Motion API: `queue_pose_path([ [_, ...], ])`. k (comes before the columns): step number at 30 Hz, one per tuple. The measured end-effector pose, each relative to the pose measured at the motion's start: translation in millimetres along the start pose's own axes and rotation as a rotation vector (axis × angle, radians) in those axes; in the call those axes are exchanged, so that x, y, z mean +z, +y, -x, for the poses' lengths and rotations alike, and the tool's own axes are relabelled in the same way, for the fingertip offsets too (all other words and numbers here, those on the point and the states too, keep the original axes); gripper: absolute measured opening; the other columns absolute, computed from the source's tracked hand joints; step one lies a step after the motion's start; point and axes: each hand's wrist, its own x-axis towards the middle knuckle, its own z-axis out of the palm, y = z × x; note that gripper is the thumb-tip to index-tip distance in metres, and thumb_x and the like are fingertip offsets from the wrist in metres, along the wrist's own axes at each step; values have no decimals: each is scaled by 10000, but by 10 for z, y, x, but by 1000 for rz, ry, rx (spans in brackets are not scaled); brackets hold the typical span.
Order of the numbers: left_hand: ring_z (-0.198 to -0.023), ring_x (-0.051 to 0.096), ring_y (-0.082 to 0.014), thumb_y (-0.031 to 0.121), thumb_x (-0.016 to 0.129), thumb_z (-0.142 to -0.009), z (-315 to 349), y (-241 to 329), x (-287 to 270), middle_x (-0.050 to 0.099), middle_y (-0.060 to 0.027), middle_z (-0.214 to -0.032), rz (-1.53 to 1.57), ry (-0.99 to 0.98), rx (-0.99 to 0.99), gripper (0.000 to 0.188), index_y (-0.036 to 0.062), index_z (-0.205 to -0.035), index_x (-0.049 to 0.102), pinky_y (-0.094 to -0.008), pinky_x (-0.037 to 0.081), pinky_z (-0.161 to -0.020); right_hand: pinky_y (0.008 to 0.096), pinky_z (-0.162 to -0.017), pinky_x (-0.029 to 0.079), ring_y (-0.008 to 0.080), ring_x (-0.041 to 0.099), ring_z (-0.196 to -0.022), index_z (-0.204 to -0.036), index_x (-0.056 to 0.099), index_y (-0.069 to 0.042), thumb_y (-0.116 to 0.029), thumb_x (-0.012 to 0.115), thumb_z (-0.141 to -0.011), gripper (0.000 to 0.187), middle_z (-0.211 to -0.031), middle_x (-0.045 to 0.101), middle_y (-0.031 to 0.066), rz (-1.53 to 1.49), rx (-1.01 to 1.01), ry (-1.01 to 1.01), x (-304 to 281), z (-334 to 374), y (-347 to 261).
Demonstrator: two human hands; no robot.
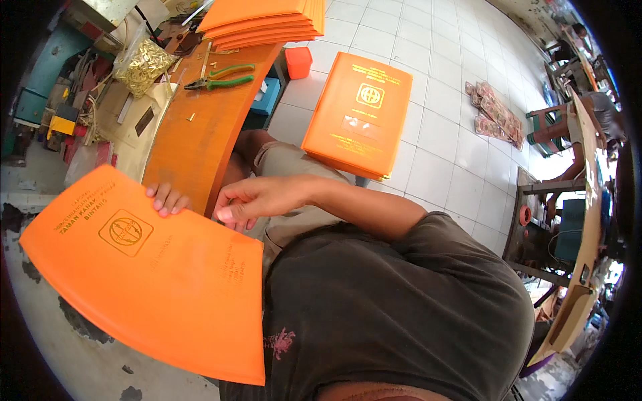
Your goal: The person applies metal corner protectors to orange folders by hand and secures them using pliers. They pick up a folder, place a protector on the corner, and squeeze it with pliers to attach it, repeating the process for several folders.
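An orange folder [180,281] with gold print and a round emblem in a square frame is held up at the left, its printed cover facing me. My left hand [168,199] grips its upper edge; the fingers show over the cover and the rest is hidden behind it. Just right of that edge is my right hand [264,198], its fingers curled in toward the thumb. Whatever they may pinch is too small or hidden to tell. Beyond my hands, green-handled pliers [221,79] lie on the wooden table [194,137] among small brass-coloured pieces.
Orange folders form a stack [261,20] at the table's far end and another pile [361,113] right of my legs. A bag of brass-coloured pieces [148,67] stands amid clutter at far left. A red container [298,62] is beside the table. Bundles [495,113] lie on the tiled floor.
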Motion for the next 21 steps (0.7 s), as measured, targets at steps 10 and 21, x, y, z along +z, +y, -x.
queue_pose_path([
  [10,-1106,725,-234,311,495,-1227,-1402,-891,260,728,-96,-1267,141,-371,-214,398,12,-1457,619,-396,558,-956,334,-1032,610,120,721,-1235,-1490,667,-4,-412,767,-1125,557,-1380,765,46,-462,-381,267,223,76,182],
  [21,-1261,721,-231,407,455,-1249,-690,-1383,245,739,-135,-1390,-501,603,-149,541,-24,-1547,591,-396,552,-1107,382,-1104,578,181,695,-1296,-1551,616,-2,-380,832,-1042,669,-1427,730,76,-84,-627,987,-342,2067,587],
])
